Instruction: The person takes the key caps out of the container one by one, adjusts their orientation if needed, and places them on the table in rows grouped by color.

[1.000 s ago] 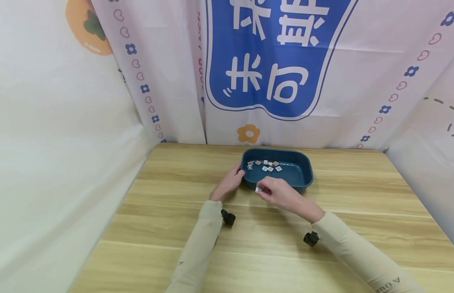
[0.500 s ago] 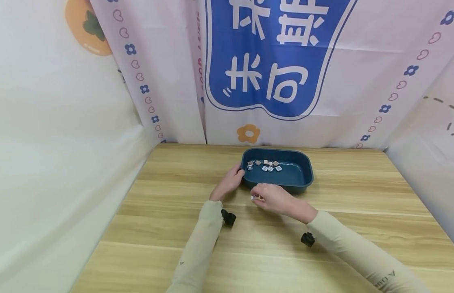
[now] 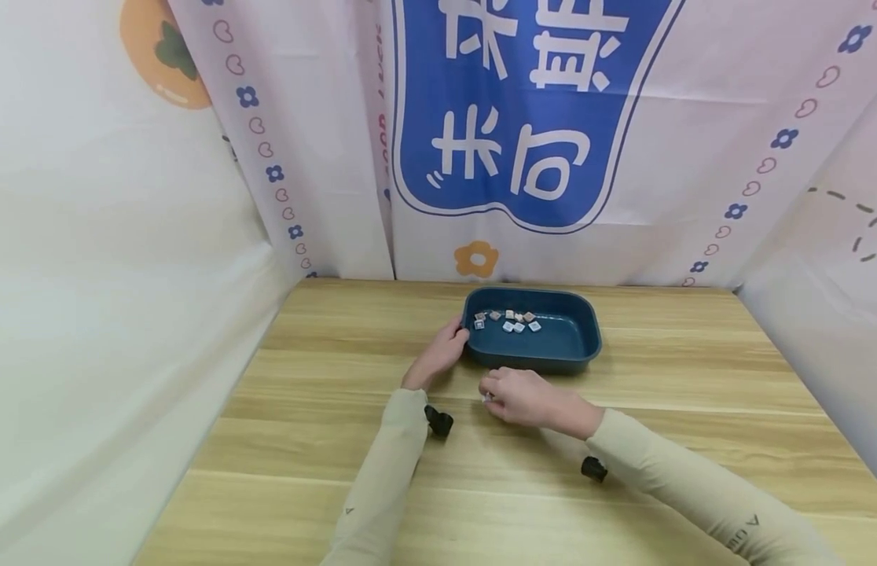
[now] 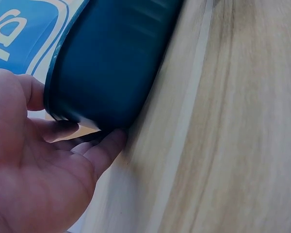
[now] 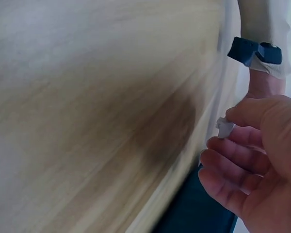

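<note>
My left hand (image 3: pixel 441 350) holds the left end of a dark teal plastic bin (image 3: pixel 544 365). In the left wrist view, fingers (image 4: pixel 106 151) curl against the bin's outer wall (image 4: pixel 111 68), with one at the rim. Just in front of the bin, my right hand (image 3: pixel 526 397) is held low over the table. Between thumb and forefinger it pinches a small white keycap (image 5: pixel 225 127); the other fingers are loosely curled. Inside the bin, several small white keycaps (image 3: pixel 534 326) and brownish keycaps (image 3: pixel 495 315) lie loose, mostly toward the left and back.
The bin stands near the back edge of a wood-grain table (image 3: pixel 325 448). A printed curtain (image 3: pixel 339 157) hangs behind, with white cloth (image 3: pixel 127 314) along the left side. Each wrist wears a small black camera (image 3: pixel 438 421).
My right hand has moved down and toward me, from the bin's front rim to low over the table, still pinching the white keycap. The left hand stays at the bin.
</note>
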Tool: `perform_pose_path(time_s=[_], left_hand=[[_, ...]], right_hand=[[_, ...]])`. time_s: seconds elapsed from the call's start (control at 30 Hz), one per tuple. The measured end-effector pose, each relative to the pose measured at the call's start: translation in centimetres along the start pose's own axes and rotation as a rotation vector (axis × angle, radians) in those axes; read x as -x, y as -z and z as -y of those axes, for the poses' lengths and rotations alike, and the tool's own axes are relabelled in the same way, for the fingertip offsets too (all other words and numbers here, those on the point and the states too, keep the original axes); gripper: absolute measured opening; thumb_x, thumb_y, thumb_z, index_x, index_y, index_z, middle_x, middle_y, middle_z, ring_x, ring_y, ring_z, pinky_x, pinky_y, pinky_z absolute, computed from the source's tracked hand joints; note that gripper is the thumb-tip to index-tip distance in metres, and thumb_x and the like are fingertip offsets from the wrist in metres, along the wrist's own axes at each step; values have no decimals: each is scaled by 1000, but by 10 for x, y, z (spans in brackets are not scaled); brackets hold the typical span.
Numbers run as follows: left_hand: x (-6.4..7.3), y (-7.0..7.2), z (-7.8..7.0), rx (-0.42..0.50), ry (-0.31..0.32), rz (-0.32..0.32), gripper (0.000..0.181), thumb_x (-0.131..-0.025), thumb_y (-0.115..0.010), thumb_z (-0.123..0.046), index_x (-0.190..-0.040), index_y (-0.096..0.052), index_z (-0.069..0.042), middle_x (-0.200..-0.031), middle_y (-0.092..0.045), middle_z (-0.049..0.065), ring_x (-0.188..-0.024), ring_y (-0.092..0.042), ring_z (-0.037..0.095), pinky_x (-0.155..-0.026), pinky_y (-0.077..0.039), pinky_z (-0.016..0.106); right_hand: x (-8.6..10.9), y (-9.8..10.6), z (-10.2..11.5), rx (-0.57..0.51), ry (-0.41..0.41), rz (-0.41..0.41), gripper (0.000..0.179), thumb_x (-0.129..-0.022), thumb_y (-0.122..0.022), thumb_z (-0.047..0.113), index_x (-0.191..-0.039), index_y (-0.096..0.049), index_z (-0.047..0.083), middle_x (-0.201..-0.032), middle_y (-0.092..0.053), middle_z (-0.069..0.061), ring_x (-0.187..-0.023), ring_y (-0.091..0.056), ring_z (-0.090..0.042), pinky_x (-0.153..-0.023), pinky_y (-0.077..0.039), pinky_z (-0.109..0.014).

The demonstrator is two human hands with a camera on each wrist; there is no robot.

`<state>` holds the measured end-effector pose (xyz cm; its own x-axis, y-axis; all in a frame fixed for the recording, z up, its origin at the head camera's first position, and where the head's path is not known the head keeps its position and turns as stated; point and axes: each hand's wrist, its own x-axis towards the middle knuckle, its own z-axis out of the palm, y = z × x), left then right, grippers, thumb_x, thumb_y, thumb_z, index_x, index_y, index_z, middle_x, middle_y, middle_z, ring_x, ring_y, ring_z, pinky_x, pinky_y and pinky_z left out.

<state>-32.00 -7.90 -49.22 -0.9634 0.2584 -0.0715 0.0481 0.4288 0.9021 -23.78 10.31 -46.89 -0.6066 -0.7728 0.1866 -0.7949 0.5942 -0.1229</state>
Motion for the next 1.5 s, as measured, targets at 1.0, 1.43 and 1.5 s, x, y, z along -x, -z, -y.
perform_pose_path(time_s=[1.0, 1.43, 1.5], left_hand=[[0, 1, 0, 15, 11, 1, 51, -97, -34, -28, -146, -29, -16, -149, -32, 4, -136, -28, 20, -111, -24, 42], [0, -1, 0, 12, 19, -3, 51, -97, -34, -30, -146, -29, -18, -148, -33, 3, -135, -29, 19, -111, -25, 43], [0, -1, 0, 10, 18, -6, 51, -96, -34, -30, -146, -30, -18, -148, -33, 3, -135, -30, 19, -110, -25, 44]], right_hand=[[-4, -12, 11, 9, 15, 50, 4, -84, -65, 21, -85, -64, 17, -76, -52, 7, -70, -49, -9, -57, -45, -23], [-1, 0, 10, -8, -26, 30, 10, -85, -65, 26, -90, -67, 18, -81, -57, 6, -73, -56, -10, -57, -48, -25], [0, 2, 10, 0, -36, 26, 13, -85, -65, 26, -94, -67, 17, -83, -58, 6, -75, -57, -11, -58, -49, -26]])
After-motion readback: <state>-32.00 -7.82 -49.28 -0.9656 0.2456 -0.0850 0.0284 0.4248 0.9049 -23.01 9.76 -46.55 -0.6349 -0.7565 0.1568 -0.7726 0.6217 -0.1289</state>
